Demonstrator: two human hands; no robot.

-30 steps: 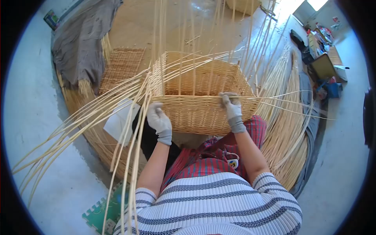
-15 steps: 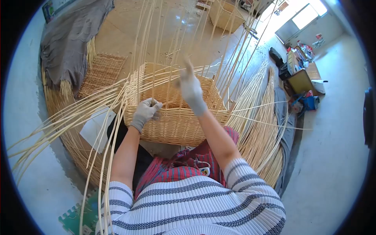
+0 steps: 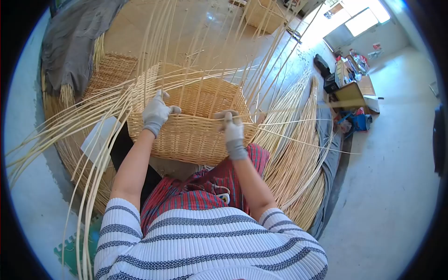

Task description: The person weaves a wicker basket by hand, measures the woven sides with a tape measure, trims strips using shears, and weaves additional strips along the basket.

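Note:
A woven wicker basket (image 3: pixel 186 140) rests at my lap, with long upright canes rising from its walls and a bundle of loose canes (image 3: pixel 60 122) fanning out to the left. My left hand (image 3: pixel 157 112), in a pale glove, is at the near rim towards the left corner, thumb and fingers apart around an upright cane; whether it grips the cane is unclear. My right hand (image 3: pixel 231 122), also gloved, is closed at the near rim towards the right, on a thin cane that stretches right and is blurred by motion.
Long cane bundles (image 3: pixel 298 154) lie on the floor at the right. A woven panel (image 3: pixel 109 72) and grey cloth (image 3: pixel 74 39) are at the upper left. Another basket (image 3: pixel 263 16) stands at the back. Cluttered furniture (image 3: pixel 350 95) stands at the right.
My right hand, raised over the basket half a second ago, has come down to the near rim. My left hand has moved up and left along the rim. The view has shifted slightly.

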